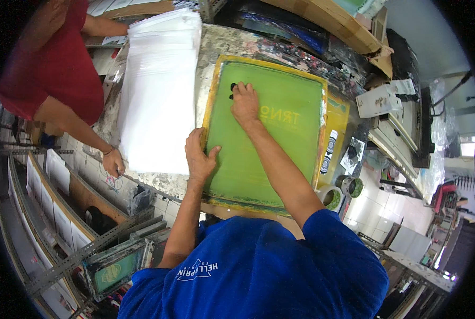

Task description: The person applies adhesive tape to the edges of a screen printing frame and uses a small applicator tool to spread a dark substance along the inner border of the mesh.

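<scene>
Preferably lift green screen (240, 173) by yellow frame (213, 90), likely stiff; treat mesh (290, 90) as fragile. Note left hand (199, 160) open at frame edge, right hand (245, 106) curled around black item (232, 86).

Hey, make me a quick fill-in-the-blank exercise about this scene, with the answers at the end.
1. The right hand holds a small black object over the ____ mesh.
2. The left hand rests at the ____ edge of the screen-printing frame.
3. A stack of ____ sheets lies to the left of the frame.
4. The co-worker's shirt is dark ____.

Missing words: green; left; white; red.
</scene>
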